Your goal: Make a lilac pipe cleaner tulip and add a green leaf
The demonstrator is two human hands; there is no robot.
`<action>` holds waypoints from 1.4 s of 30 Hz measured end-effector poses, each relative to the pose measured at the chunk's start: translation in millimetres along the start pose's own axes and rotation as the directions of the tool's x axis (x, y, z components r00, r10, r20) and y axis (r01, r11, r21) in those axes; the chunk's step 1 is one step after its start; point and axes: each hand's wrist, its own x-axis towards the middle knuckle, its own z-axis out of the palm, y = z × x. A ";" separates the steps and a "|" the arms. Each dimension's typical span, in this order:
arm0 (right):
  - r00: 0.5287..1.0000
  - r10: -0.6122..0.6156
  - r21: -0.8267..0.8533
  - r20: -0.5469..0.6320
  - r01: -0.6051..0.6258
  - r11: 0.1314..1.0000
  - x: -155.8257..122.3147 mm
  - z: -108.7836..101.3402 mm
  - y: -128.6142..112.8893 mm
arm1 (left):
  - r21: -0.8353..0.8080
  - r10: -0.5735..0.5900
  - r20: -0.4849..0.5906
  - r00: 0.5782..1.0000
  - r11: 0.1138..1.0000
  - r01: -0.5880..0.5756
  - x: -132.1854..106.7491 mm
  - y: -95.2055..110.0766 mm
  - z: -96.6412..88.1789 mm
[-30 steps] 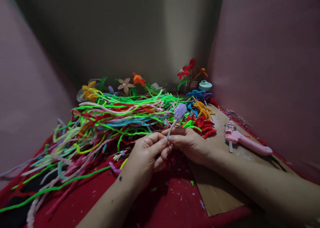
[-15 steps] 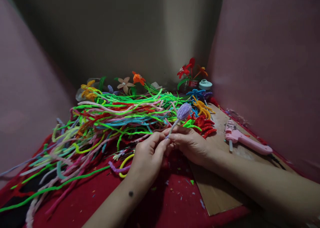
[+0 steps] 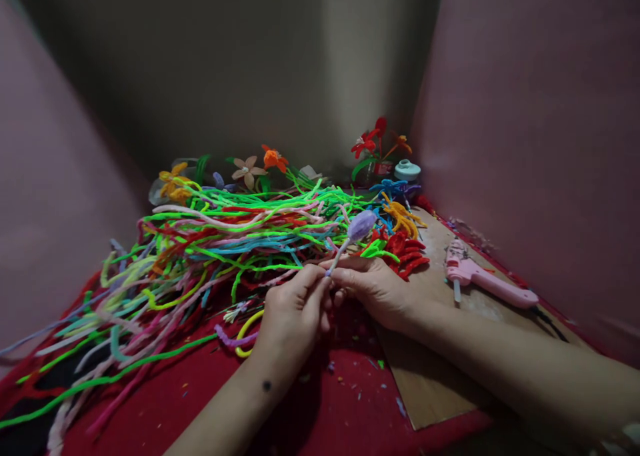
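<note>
A pipe-cleaner flower point(image 3: 362, 226) with a closed purple head tilts up and to the right on a pale stem. The fingers of my left hand point(image 3: 295, 309) are closed around the lower stem. Close against them, my right hand point(image 3: 373, 289) pinches the same stem from the other side. A small purple bit shows at the fingertips, and the stem's lower end is hidden in the hands. Just behind lies a big heap of pipe cleaners point(image 3: 250, 229) in green, pink, red and blue.
A pink glue gun point(image 3: 487, 279) rests on a brown board point(image 3: 435, 383) at the right. Red pipe-cleaner pieces point(image 3: 407, 253) and orange ones point(image 3: 403, 215) lie by the heap. Finished flowers point(image 3: 247, 171) and a pale blue round container point(image 3: 407, 170) stand at the back. Scraps dot the red cloth point(image 3: 210, 403).
The purple flower head has tipped slightly lower and to the left. Both hands keep hold of the stem, with their fingers shifted a little. The whole view has drifted slightly.
</note>
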 end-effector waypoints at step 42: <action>0.960 -0.273 -0.302 -0.060 0.243 0.922 -7.8 9.2 -10.4 | -0.389 -0.235 0.220 0.947 0.869 0.306 3.1 9.0 -6.5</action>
